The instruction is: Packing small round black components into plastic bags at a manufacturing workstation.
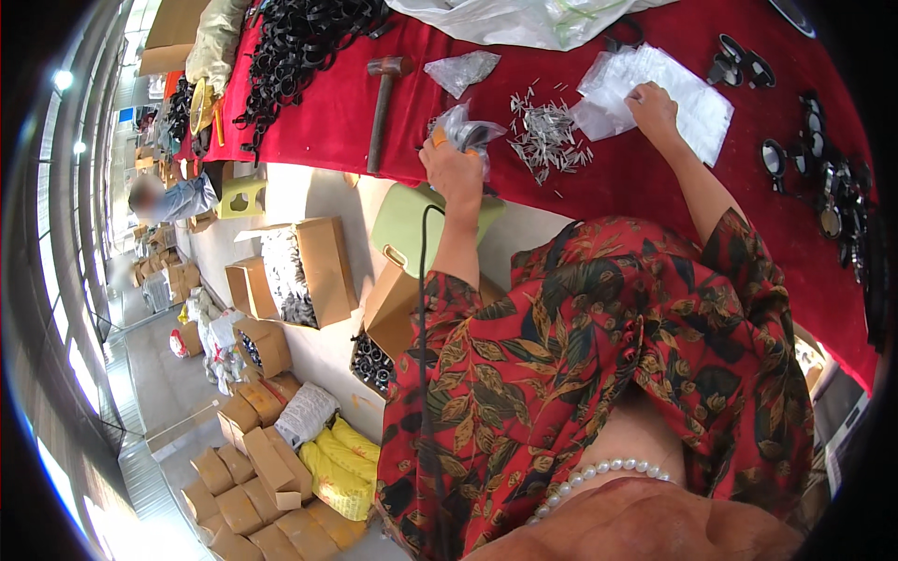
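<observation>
On the red cloth, my left hand (454, 171) is closed around a crumpled clear plastic bag (475, 129) near the table's front edge. Something orange shows at its fingertips, too small to name. Farther right, my right hand (653, 107) has its fingers curled down at the edge of a flat stack of clear plastic bags (697, 107), pinching the top plastic. Between the hands lies a loose pile of small, thin silvery metal pieces (547, 138). Another small clear bag (461, 71) lies beyond my left hand.
A hammer (382, 112) lies left of my left hand. Black ring-shaped clamps (290, 47) are heaped at the far left, and more black round parts (814, 140) lie at the right. A green stool (407, 224) and open cartons (323, 271) stand below the table. Another person (182, 198) is at the left.
</observation>
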### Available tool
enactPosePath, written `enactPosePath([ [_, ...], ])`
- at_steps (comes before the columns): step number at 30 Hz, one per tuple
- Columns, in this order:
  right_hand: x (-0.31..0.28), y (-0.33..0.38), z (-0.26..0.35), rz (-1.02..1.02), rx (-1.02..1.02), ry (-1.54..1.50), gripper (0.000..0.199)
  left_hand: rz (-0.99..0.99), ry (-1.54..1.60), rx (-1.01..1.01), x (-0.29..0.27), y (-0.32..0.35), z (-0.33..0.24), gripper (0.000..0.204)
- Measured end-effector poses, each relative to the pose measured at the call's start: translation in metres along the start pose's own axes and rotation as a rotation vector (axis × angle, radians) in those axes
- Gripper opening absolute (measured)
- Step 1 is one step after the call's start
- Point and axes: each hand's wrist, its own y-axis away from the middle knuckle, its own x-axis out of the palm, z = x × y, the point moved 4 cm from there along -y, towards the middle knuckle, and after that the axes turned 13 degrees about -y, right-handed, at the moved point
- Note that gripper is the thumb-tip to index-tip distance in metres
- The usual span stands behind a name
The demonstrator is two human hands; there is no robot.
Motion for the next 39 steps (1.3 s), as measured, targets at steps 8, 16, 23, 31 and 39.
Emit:
enactPosePath([
  [8, -0.028, 0.036, 0.026, -0.026, 0.177, -0.742, 0.022, -0.159, 0.052, 0.001, 0.049, -0.005, 0.007, 0.066],
  [16, -0.061, 0.088, 0.009, -0.057, 0.255, -1.174, 0.016, 0.012, 0.184, -0.046, 0.039, -0.004, 0.01, 0.081],
  [23, -0.084, 0.124, -0.003, -0.179, 0.316, -1.208, 0.021, -0.022, 0.355, 0.049, 0.019, 0.016, -0.004, 0.081],
  [31, -0.105, 0.148, 0.028, 0.087, 0.15, -0.922, 0.017, 0.384, 0.882, 0.743, -0.027, 0.045, -0.184, 0.065],
  [39, -0.126, 0.167, -0.016, 0.109, 0.343, -1.046, 0.024, 1.291, 1.239, 0.182, 0.017, 0.092, -0.235, 0.03],
])
